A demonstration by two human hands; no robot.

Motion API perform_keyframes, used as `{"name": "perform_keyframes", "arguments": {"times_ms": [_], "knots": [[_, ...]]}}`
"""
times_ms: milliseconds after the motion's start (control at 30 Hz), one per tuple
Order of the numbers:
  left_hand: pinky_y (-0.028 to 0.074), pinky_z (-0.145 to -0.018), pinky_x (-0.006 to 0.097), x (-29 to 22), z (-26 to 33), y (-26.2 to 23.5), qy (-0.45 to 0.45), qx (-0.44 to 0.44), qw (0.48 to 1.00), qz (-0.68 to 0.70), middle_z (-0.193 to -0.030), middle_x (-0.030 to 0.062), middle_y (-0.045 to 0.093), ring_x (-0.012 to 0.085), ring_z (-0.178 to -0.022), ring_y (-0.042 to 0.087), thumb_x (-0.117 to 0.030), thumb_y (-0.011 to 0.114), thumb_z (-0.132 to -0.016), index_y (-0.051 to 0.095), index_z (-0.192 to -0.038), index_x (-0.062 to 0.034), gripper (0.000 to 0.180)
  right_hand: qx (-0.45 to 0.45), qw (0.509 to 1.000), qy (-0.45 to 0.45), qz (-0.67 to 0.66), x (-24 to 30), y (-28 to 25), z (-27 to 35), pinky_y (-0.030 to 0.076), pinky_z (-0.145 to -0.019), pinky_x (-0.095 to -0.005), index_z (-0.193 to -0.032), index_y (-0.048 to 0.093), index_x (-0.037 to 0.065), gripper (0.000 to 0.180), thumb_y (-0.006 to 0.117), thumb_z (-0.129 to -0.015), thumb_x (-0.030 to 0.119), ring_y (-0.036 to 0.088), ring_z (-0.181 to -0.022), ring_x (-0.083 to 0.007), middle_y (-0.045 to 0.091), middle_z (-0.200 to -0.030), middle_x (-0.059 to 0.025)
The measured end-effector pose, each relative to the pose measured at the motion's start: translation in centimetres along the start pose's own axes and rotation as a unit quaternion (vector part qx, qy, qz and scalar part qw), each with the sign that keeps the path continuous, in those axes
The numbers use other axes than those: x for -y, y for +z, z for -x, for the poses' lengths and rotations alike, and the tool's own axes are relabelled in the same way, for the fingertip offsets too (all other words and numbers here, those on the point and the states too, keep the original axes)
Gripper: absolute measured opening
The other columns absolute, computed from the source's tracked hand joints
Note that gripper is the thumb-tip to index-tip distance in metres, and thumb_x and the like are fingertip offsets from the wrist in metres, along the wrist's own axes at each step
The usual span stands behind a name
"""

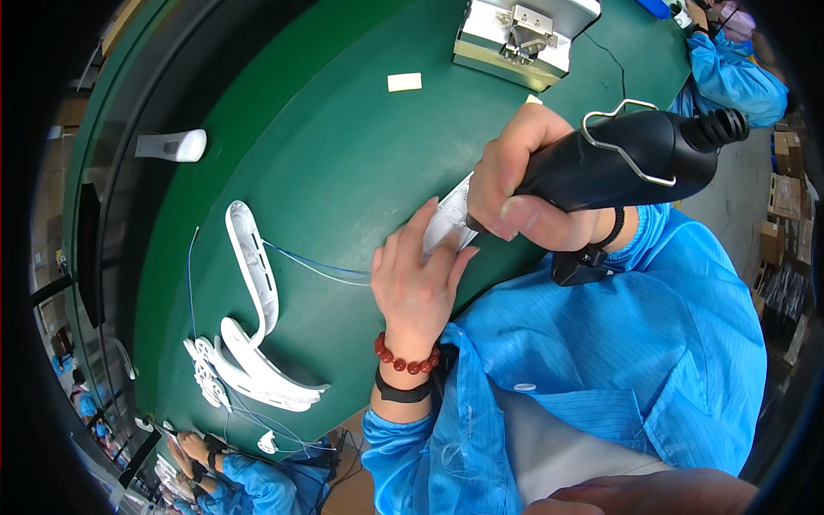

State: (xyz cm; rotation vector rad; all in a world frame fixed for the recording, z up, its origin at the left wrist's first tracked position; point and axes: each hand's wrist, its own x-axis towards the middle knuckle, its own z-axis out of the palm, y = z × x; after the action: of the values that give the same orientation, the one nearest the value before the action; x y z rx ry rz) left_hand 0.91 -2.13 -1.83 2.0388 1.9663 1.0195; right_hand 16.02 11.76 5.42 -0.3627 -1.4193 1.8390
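My right hand (522, 176) is wrapped round a black electric screwdriver (639, 159) with a wire hanging loop at its back end. The tool slants down to the left, and its tip reaches a white plastic housing (446, 219) on the green table. My left hand (414, 279) steadies that housing, its fingers bent over the near end and pressing into the hollow side. Part of the housing is hidden under both hands. A blue and a white wire (318, 263) run leftward from beside my left hand.
White curved shells (255, 266) lie at the left with a white wired part (206, 371). A metal-topped fixture (519, 43) stands at the back, near a pale paper slip (404, 81). A white handheld piece (176, 146) lies far left. Co-workers' blue sleeves (738, 77) show at the edges.
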Motion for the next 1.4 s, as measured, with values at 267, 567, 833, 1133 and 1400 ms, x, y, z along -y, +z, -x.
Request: {"name": "perform_keyframes", "arguments": {"times_ms": [267, 567, 833, 1133, 1400], "knots": [[0.047, -0.078, 0.037, -0.1, -0.2, -0.1, -0.005, 0.013, 1.000, 0.000, -0.130, 0.0095, 0.069, 0.0251, -0.101, 0.066, -0.027, 0.086, -0.075, 0.078, -0.092, -0.0096, 0.025, 0.072, 0.995, -0.033, 0.065, -0.4, -1.0, -0.5, 0.048, -0.057, -0.0298, -0.105, 0.045, 0.006, 0.025, 0.068, -0.096, 0.008, 0.057, -0.061, -0.0131, 0.059, -0.076, -0.0065], [0.049, -0.081, 0.037, 0.2, -0.2, -0.5, -0.021, -0.025, 0.997, 0.067, -0.131, 0.0103, 0.070, 0.0265, -0.102, 0.068, -0.037, 0.088, -0.071, 0.076, -0.092, -0.0049, 0.040, 0.023, 0.990, -0.074, -0.118, -0.9, 0.0, -0.9, 0.052, -0.055, -0.0301, -0.104, 0.050, 0.000, 0.019, 0.066, -0.094, 0.001, 0.061, -0.059, -0.0132, 0.064, -0.075, -0.0098], [0.049, -0.085, 0.037, 0.4, 0.1, -0.2, -0.041, -0.037, 0.997, 0.063, -0.128, 0.0093, 0.072, 0.0272, -0.105, 0.069, -0.017, 0.084, -0.078, 0.076, -0.092, -0.0042, 0.021, 0.076, 0.987, -0.080, -0.117, -1.0, 0.6, -1.4, 0.045, -0.054, -0.0307, -0.111, 0.045, 0.011, 0.022, 0.062, -0.104, 0.023, 0.052, -0.058, -0.0148, 0.056, -0.077, -0.0036], [0.049, -0.087, 0.038, 0.6, 0.3, -0.2, -0.042, -0.029, 0.996, 0.069, -0.128, 0.0089, 0.072, 0.0273, -0.109, 0.069, -0.009, 0.080, -0.078, 0.077, -0.093, -0.0048, 0.016, 0.054, 0.978, -0.108, -0.168, -1.3, 1.3, -1.5, 0.051, -0.053, -0.0318, -0.107, 0.045, 0.001, 0.015, 0.057, -0.097, -0.001, 0.058, -0.055, -0.0144, 0.062, -0.072, -0.0105], [0.050, -0.087, 0.038, 0.5, 0.2, -0.2, -0.043, -0.024, 0.997, 0.060, -0.127, 0.0083, 0.072, 0.0270, -0.107, 0.069, -0.009, 0.080, -0.078, 0.077, -0.093, -0.0056, 0.016, 0.057, 0.981, -0.091, -0.160, -1.3, 1.4, -1.3, 0.052, -0.052, -0.0300, -0.107, 0.046, 0.001, 0.018, 0.061, -0.097, 0.000, 0.059, -0.056, -0.0130, 0.062, -0.073, -0.0106]]}}
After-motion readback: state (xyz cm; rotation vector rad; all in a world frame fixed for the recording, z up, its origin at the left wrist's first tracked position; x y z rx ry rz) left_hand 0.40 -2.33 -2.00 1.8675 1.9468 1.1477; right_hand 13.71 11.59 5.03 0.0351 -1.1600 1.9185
